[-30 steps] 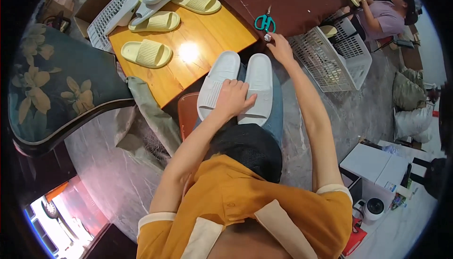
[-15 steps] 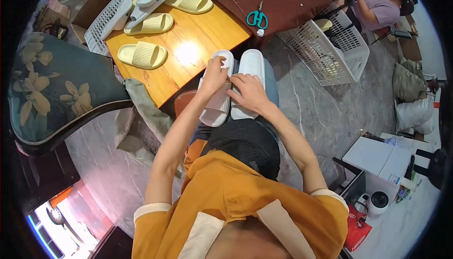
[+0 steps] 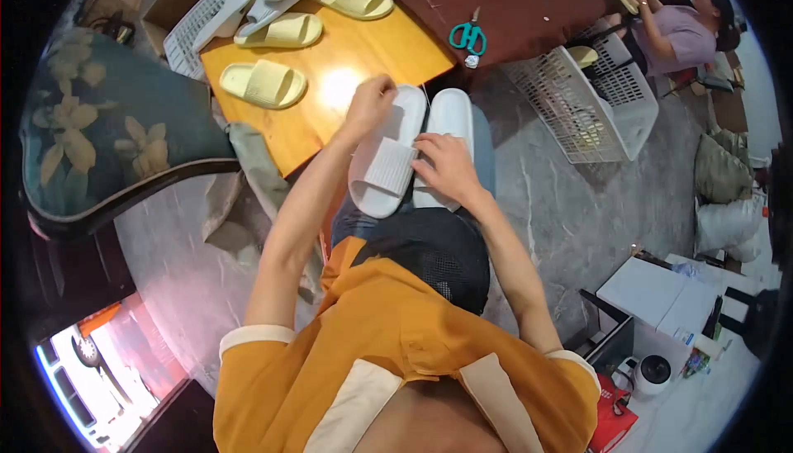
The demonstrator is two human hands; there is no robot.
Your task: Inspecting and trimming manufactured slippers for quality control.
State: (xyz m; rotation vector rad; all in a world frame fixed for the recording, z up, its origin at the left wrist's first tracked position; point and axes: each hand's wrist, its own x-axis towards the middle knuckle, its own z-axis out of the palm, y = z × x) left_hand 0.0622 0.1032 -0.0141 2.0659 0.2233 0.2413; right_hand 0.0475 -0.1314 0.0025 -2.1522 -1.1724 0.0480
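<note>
Both hands have shifted: left hand (image 3: 369, 104) now pinches the toe end of the white slippers (image 3: 410, 151) at twelve o'clock, right hand (image 3: 443, 168) presses flat, grip open, pairing them on the lap.

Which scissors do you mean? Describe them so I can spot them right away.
Start at the dark red-brown tabletop beyond the orange wooden board. Near its front edge, just beyond the white slippers on the person's lap, lie the scissors. Their teal handles make them the only blue-green thing among pale yellow and white slippers.
</note>
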